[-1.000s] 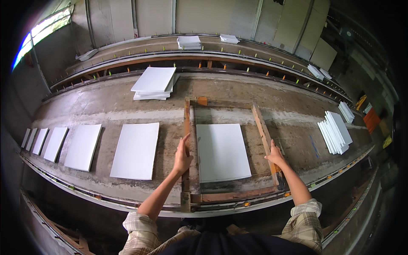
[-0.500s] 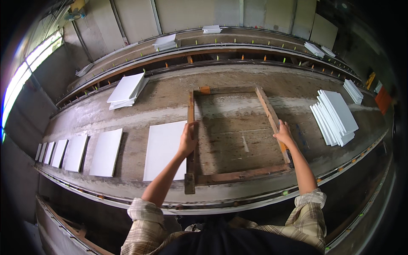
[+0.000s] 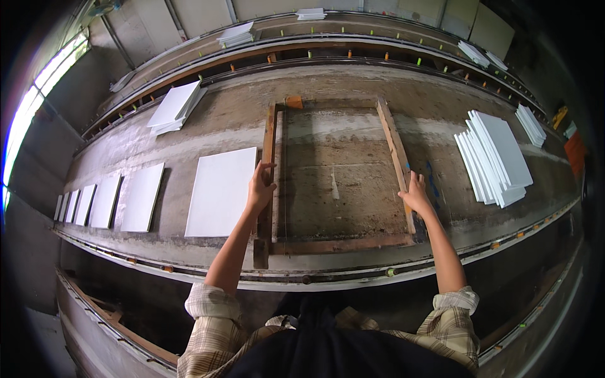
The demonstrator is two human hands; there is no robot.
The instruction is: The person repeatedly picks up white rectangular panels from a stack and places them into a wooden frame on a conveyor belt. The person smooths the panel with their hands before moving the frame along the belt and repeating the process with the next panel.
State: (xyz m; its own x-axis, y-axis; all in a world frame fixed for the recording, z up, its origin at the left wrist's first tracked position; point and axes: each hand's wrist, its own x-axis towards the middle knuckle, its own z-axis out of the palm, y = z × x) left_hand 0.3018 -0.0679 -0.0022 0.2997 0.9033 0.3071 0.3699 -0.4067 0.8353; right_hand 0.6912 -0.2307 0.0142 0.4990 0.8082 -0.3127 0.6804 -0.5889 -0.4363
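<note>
We have the wooden frame (image 3: 394, 142) level over the table (image 3: 328, 85), bare tabletop showing through it; whether it rests or floats slightly, we cannot tell. Our left grip (image 3: 259, 188) is closed around its left rail, our right grip (image 3: 416, 194) around the right one.

Closest neighbour: a white panel (image 3: 220, 195), just beside the left rail, its lower right corner behind our forearm. Farther left, a row of panels (image 3: 142, 196). Beyond these, an untidy stack (image 3: 175, 104). To the right, well apart from the frame, a fanned stack (image 3: 501, 151), with a smaller pile (image 3: 531, 126) behind. An orange piece (image 3: 293, 102) sits on the frame's far bar.

A second ago the frame surrounded that nearest panel; half a second ago its left rail met the panel's edge. Now we see them apart.
</note>
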